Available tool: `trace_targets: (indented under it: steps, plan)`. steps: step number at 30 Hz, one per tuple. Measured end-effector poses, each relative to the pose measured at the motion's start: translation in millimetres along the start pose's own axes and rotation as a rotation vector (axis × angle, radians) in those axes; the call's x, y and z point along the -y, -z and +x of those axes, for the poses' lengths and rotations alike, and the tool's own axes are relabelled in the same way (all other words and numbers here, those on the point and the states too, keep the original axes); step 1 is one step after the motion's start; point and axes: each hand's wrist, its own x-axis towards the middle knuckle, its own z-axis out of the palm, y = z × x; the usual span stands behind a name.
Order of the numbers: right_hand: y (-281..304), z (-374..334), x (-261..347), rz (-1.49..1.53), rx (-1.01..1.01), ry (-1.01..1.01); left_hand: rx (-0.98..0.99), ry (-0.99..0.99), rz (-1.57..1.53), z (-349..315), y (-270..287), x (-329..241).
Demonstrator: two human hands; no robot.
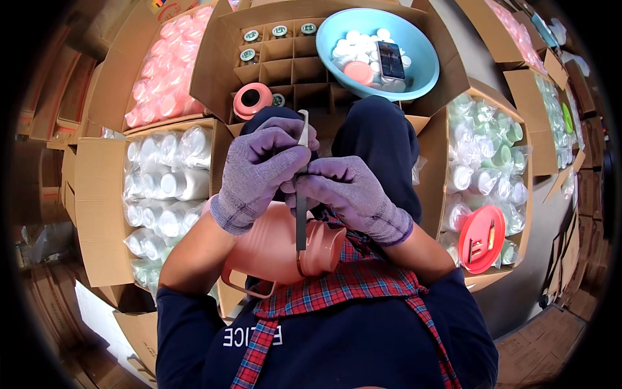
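Observation:
Both my hands wear grey-purple gloves and meet above my lap. My left hand [262,170] is closed, its thumb and fingers pinching a narrow tool with a curved silver tip [304,129] pointing away from me. Just below, my right hand [353,191] is closed too, fingers pressed on the same line. A dark flat strip [300,223] hangs from under the fingers; whether it is one piece with the silver tip is hidden. Beneath my hands a pink plastic jug body [256,249] lies on its side in my lap, its ringed mouth toward the right and its handle toward me.
Ahead stands a divided carton [293,70] with several capped bottles and a pink ring-shaped part [253,101]. A blue basin [424,74] holds white caps and a phone [391,61]. Cartons of bagged parts flank me; a red dish [476,256] sits on the right one.

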Motion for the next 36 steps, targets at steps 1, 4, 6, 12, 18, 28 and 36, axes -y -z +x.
trace_targets:
  steps: [1, 4, 6, 12, 18, 28, 36]
  plan:
    - [1, -1, -3, -0.021, -0.007, 0.004, 0.007, 0.011, 0.004, 0, 0, 0]
    - [-3, -5, -9, 0.022, -0.057, 0.037, 0.009, -0.002, -0.007, -1, -5, -1]
    - [-7, -5, -9, 0.052, -0.124, 0.055, 0.014, -0.025, -0.006, -1, -8, -3]
    - [2, 1, -10, -0.238, -0.104, 0.265, -0.089, -0.048, 0.021, -2, -13, -7]
    - [-5, -14, 0, -0.199, -0.108, 0.221, -0.113, -0.225, -0.026, 0, -16, -18]
    - [-7, -29, -6, -0.320, -0.160, 0.332, -0.132, -0.194, 0.146, -5, -28, -31]
    - [-15, -22, -22, -0.072, -0.173, 0.332, -0.060, -0.254, 0.138, -5, -27, -29]
